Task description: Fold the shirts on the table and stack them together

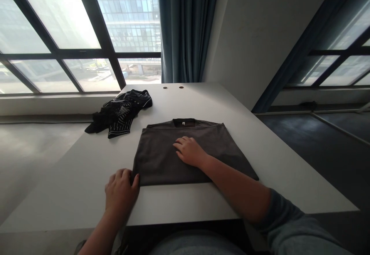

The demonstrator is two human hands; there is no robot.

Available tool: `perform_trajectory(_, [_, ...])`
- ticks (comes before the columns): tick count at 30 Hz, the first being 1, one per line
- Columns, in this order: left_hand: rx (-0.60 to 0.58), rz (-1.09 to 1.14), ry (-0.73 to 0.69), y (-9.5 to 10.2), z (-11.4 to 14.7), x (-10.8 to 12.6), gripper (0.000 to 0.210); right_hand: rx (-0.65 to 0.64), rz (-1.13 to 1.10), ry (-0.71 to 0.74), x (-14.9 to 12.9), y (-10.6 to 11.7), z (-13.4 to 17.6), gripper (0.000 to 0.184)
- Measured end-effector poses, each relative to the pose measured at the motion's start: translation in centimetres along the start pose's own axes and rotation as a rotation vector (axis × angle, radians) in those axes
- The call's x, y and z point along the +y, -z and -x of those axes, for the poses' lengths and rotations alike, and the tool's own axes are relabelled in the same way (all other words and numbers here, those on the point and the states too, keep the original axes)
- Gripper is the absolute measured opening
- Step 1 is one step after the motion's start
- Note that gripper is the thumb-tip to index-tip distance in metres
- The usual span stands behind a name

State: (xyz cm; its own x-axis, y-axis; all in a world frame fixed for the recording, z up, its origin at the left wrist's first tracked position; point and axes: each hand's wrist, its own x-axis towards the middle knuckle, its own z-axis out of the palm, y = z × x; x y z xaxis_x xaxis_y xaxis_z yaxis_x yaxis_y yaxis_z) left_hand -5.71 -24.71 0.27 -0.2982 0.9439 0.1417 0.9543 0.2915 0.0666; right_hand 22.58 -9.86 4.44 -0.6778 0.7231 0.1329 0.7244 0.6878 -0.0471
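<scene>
A dark grey-brown T-shirt (pixel 164 158) lies folded into a wide flat shape on the white table, its neckline and small white label at the far edge. My right hand (pixel 189 151) rests palm down on the middle of the cloth, fingers stretched out toward the left. At the shirt's near left corner is my left hand (pixel 121 187), its thumb beside the cloth edge and its fingers curled down. Its fingertips are partly hidden, so whether they pinch the fabric does not show.
Black clothing with white stripes (pixel 121 112) lies crumpled at the table's far left. Two round holes pierce the white table (pixel 179 97) near its far edge. Beyond stand windows, a blue curtain (pixel 187 31) and a pale wall. The table's right edge slants toward the dark floor.
</scene>
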Motion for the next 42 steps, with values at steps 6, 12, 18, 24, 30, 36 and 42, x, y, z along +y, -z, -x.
perform_trajectory(6, [0.075,0.094,-0.046,-1.8,-0.1,-0.5,0.026,-0.050,0.071,0.155,-4.1,-0.7,-8.8,0.030])
perform_trajectory(12, [0.094,0.169,-0.034,-1.9,-0.2,-0.5,0.021,-0.155,0.150,0.355,-6.2,-2.7,-16.2,0.050])
perform_trajectory(18, [0.088,0.275,-0.023,-2.0,-0.3,-0.5,0.017,-0.254,0.244,0.422,-7.0,-4.3,-20.1,0.036])
perform_trajectory(24, [0.078,0.343,0.001,-2.2,-0.3,-0.6,0.017,-0.220,0.314,0.408,-7.2,-4.2,-21.7,0.033])
perform_trajectory(30, [0.071,0.391,0.006,-2.2,-0.3,-0.7,0.018,-0.222,0.359,0.414,-6.6,-3.7,-22.2,0.031])
perform_trajectory(36, [0.116,0.420,-0.008,-2.5,-0.5,-1.0,0.027,-0.188,0.349,0.415,-5.4,-3.5,-21.3,0.032])
perform_trajectory(42, [0.069,0.328,0.014,-2.4,-0.6,-0.9,0.041,-0.133,0.334,0.367,-4.1,-3.2,-20.3,0.032])
